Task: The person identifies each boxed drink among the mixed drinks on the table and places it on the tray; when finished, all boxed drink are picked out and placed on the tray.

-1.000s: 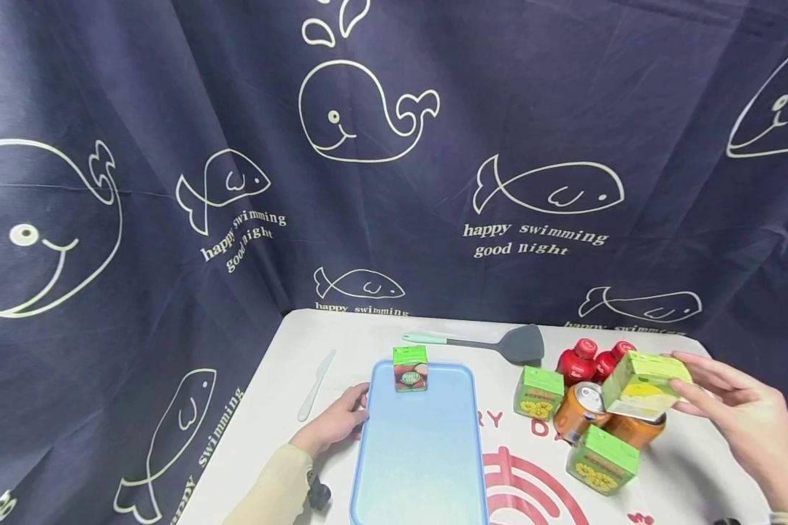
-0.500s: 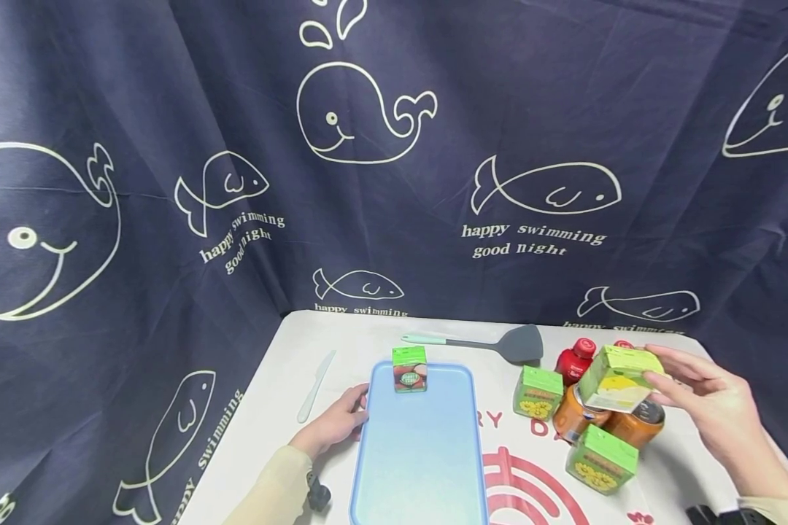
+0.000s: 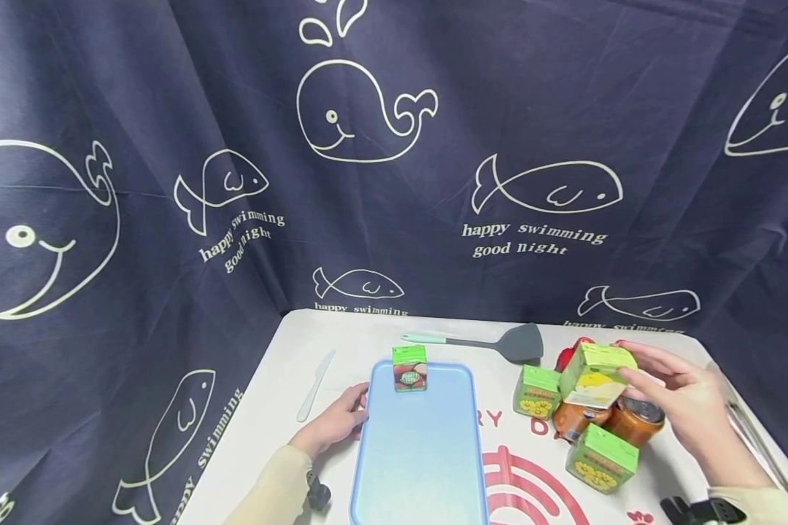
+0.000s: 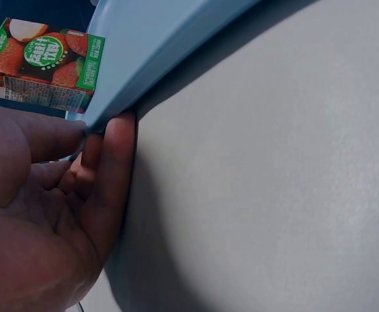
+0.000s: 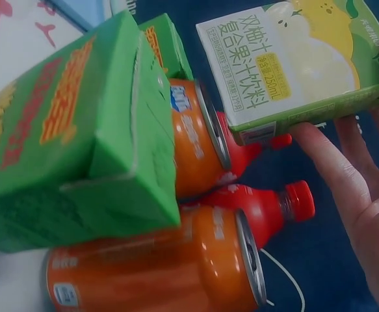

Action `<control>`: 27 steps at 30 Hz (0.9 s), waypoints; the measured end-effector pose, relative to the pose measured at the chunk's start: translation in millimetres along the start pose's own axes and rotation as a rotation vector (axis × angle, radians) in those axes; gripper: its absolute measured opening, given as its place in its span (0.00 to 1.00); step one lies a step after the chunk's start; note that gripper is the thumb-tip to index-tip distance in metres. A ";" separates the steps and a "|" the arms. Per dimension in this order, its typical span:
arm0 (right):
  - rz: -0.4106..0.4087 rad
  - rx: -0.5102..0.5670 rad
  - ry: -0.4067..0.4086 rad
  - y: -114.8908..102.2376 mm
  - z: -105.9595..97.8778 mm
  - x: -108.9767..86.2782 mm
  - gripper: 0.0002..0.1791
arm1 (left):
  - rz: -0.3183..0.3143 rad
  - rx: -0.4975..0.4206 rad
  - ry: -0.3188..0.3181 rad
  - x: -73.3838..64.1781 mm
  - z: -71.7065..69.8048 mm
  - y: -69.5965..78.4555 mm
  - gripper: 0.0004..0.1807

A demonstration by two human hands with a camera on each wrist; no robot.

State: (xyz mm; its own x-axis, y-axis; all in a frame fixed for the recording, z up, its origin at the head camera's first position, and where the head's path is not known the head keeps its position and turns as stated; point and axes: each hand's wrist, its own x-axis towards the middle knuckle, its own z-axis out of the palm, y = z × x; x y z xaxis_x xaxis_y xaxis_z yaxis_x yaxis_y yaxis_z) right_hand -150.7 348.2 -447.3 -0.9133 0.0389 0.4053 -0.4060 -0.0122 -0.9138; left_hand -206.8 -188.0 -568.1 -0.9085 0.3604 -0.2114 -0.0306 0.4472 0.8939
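My right hand (image 3: 686, 401) holds a yellow-green juice carton (image 3: 594, 375) by its right side, raised over the group of drinks. In the right wrist view, the fingers lie along the lower side of this carton (image 5: 306, 65), which is printed with pale fruit. My left hand (image 3: 335, 423) pinches the left rim of a light blue tray (image 3: 423, 452) between thumb and fingers. A lychee juice carton (image 3: 410, 372) stands on the tray's far left corner, and the left wrist view shows its red fruit print.
Beneath the raised carton are two orange cans (image 3: 637, 421), red bottles (image 5: 298, 200) and two green cartons (image 3: 603, 459). A grey spatula (image 3: 522, 344) lies behind the tray, a pale knife (image 3: 317, 386) on the left, and metal tongs (image 3: 762, 452) by the right arm.
My right hand has carried the yellow-green carton leftward across the cans and bottles. More of the tongs show behind the right arm. The left hand and tray have stayed put.
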 end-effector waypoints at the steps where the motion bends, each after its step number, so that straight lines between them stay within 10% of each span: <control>1: -0.001 0.006 0.000 0.7 1.5 0.4 0.26 | 0.001 -0.002 0.001 0.5 -0.1 0.0 0.32; 27: 0.035 -0.061 -0.039 8.7 35.9 7.5 0.25 | 0.003 -0.020 -0.010 -0.1 -0.2 -0.4 0.32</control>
State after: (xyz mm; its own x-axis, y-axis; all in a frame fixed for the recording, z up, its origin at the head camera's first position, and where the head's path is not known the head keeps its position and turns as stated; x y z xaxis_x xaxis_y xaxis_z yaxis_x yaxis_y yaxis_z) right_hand -162.2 312.6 -451.2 -0.9278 0.0007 0.3732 -0.3727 0.0476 -0.9267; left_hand -206.8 -188.4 -568.3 -0.9046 0.3694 -0.2126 -0.0364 0.4300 0.9021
